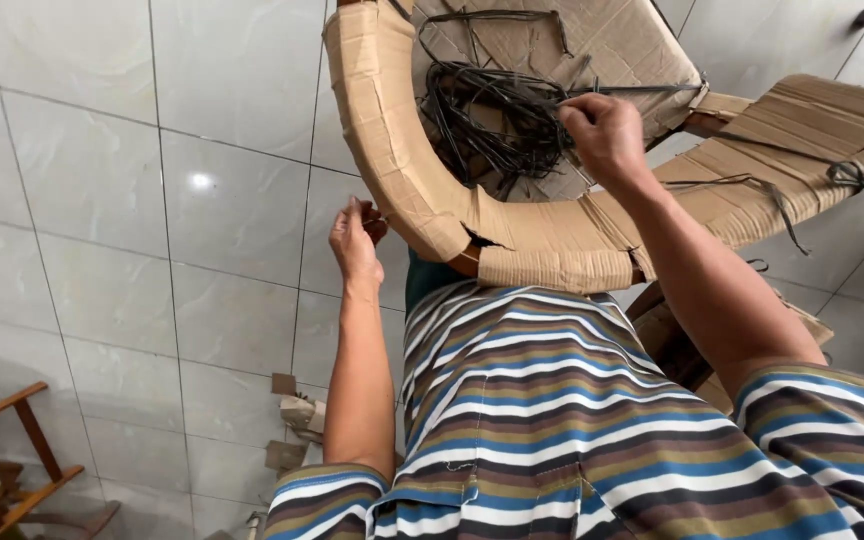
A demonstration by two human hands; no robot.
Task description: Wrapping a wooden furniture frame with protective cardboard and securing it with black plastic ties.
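A curved piece of furniture wrapped in brown cardboard [392,150] leans against me, just above my striped shirt. A tangled bundle of black plastic straps [497,115] lies inside its curve. My right hand [604,132] is closed on some of these straps at the bundle's right side. My left hand [355,243] sits low at the outer left edge of the cardboard wrap, fingers pinched together on something small that I cannot make out.
A second cardboard-wrapped part [802,150], tied with a black strap [852,178], extends to the right. Torn cardboard scraps [297,415] lie on the white tiled floor [152,200]. A wooden frame [2,470] stands at the lower left.
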